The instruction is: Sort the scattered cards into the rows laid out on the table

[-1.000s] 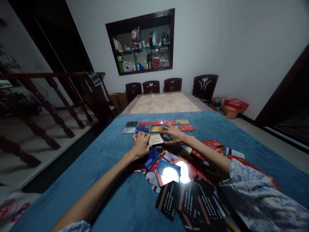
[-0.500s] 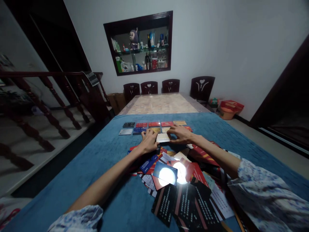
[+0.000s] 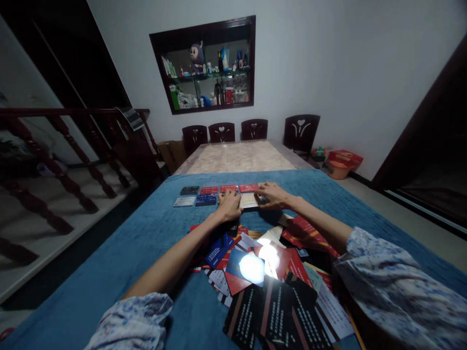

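Note:
Between my two hands lies a cream-coloured card (image 3: 249,200) in the near row of laid-out cards. My left hand (image 3: 229,206) grips its left edge with bent fingers and covers a card behind it. At the opposite edge my right hand (image 3: 273,196) pinches the same card. To the left in this row are a blue card (image 3: 206,200) and a white card (image 3: 184,201). The far row has a black card (image 3: 190,190) and several red ones, such as the red card (image 3: 248,187). Nearer me, a loose heap holds black cards (image 3: 277,311) and a shiny blue card (image 3: 237,262).
Under the cards is a blue cloth (image 3: 146,243), with bare stone tabletop (image 3: 233,155) beyond it. Dark wooden chairs (image 3: 254,130) stand at the far end. A wooden railing (image 3: 65,170) runs along the left. On the right floor is an orange bucket (image 3: 339,167).
Both hands have moved slightly away from me, carrying the cream card from in front of the near row up into it. The camera view has shifted a little.

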`<action>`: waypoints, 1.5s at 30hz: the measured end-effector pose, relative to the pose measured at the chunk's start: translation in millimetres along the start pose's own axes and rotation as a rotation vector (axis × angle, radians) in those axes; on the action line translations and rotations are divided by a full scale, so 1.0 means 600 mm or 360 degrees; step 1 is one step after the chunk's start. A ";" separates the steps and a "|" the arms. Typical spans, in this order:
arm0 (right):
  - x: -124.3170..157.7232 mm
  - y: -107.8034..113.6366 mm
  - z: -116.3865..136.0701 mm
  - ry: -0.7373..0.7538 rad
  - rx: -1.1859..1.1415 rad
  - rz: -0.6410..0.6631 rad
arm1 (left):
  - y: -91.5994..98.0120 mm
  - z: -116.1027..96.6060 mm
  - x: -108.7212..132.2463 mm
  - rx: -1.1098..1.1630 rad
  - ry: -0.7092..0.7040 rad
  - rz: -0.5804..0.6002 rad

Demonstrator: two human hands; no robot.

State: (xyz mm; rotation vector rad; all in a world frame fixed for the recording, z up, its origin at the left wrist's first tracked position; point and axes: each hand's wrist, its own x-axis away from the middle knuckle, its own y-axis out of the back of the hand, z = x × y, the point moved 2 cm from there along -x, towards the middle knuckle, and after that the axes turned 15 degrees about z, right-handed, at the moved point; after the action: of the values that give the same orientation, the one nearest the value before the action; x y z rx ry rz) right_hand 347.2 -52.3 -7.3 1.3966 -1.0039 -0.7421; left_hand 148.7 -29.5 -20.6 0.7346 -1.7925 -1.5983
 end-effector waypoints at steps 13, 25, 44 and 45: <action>-0.031 0.007 -0.027 -0.0202 -0.0012 0.0165 | 0.007 0.005 -0.058 -0.0015 0.0052 0.0107; -0.044 0.011 -0.020 -0.0306 -0.0068 0.0320 | 0.009 0.011 -0.083 -0.0047 0.0018 0.0259; -0.066 0.033 -0.014 -0.0541 -0.0287 0.0650 | 0.017 0.005 -0.102 -0.0130 0.0124 0.0483; -0.065 0.033 -0.014 -0.0526 -0.0280 0.0641 | 0.016 0.006 -0.102 -0.0132 0.0118 0.0474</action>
State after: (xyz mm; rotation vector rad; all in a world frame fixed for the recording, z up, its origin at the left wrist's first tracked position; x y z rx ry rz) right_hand 335.2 -12.1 7.8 0.8950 -1.3912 -0.7482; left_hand 186.1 19.9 -16.6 0.4575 -1.6823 -1.4188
